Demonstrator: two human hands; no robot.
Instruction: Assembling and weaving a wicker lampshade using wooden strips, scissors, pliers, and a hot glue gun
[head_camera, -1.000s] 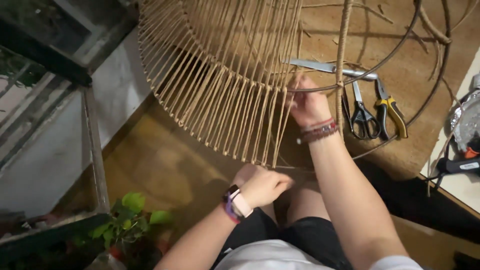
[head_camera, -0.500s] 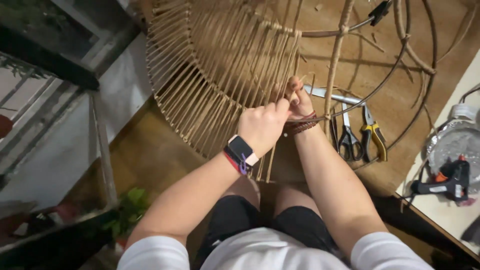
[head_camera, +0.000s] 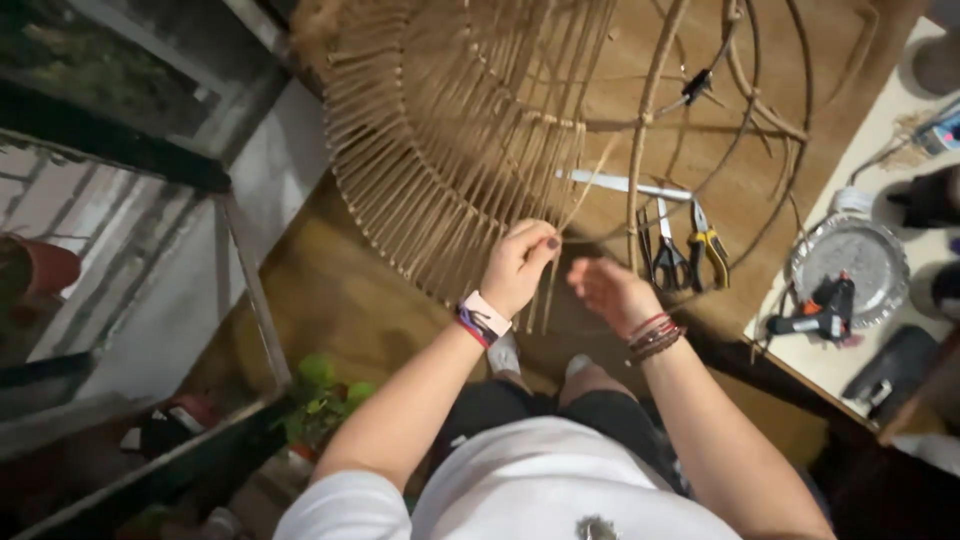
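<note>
left hand (head_camera: 518, 265), wrist bent upward, pinches a loose rattan strand (head_camera: 590, 190) at the near rim of the rattan frame (head_camera: 450, 150); right hand (head_camera: 610, 292) hovers beside it, palm up, fingers slack and empty. beyond lie scissors (head_camera: 668, 262) and pliers (head_camera: 708, 245).

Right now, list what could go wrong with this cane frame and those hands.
1. The left hand pinches one thin cane strand; bent too sharply, it might kink or snap.
2. The right hand hovers open beside the scissors and pliers; a careless reach could catch a blade.
3. The round frame looks unsupported and might shift.
</note>
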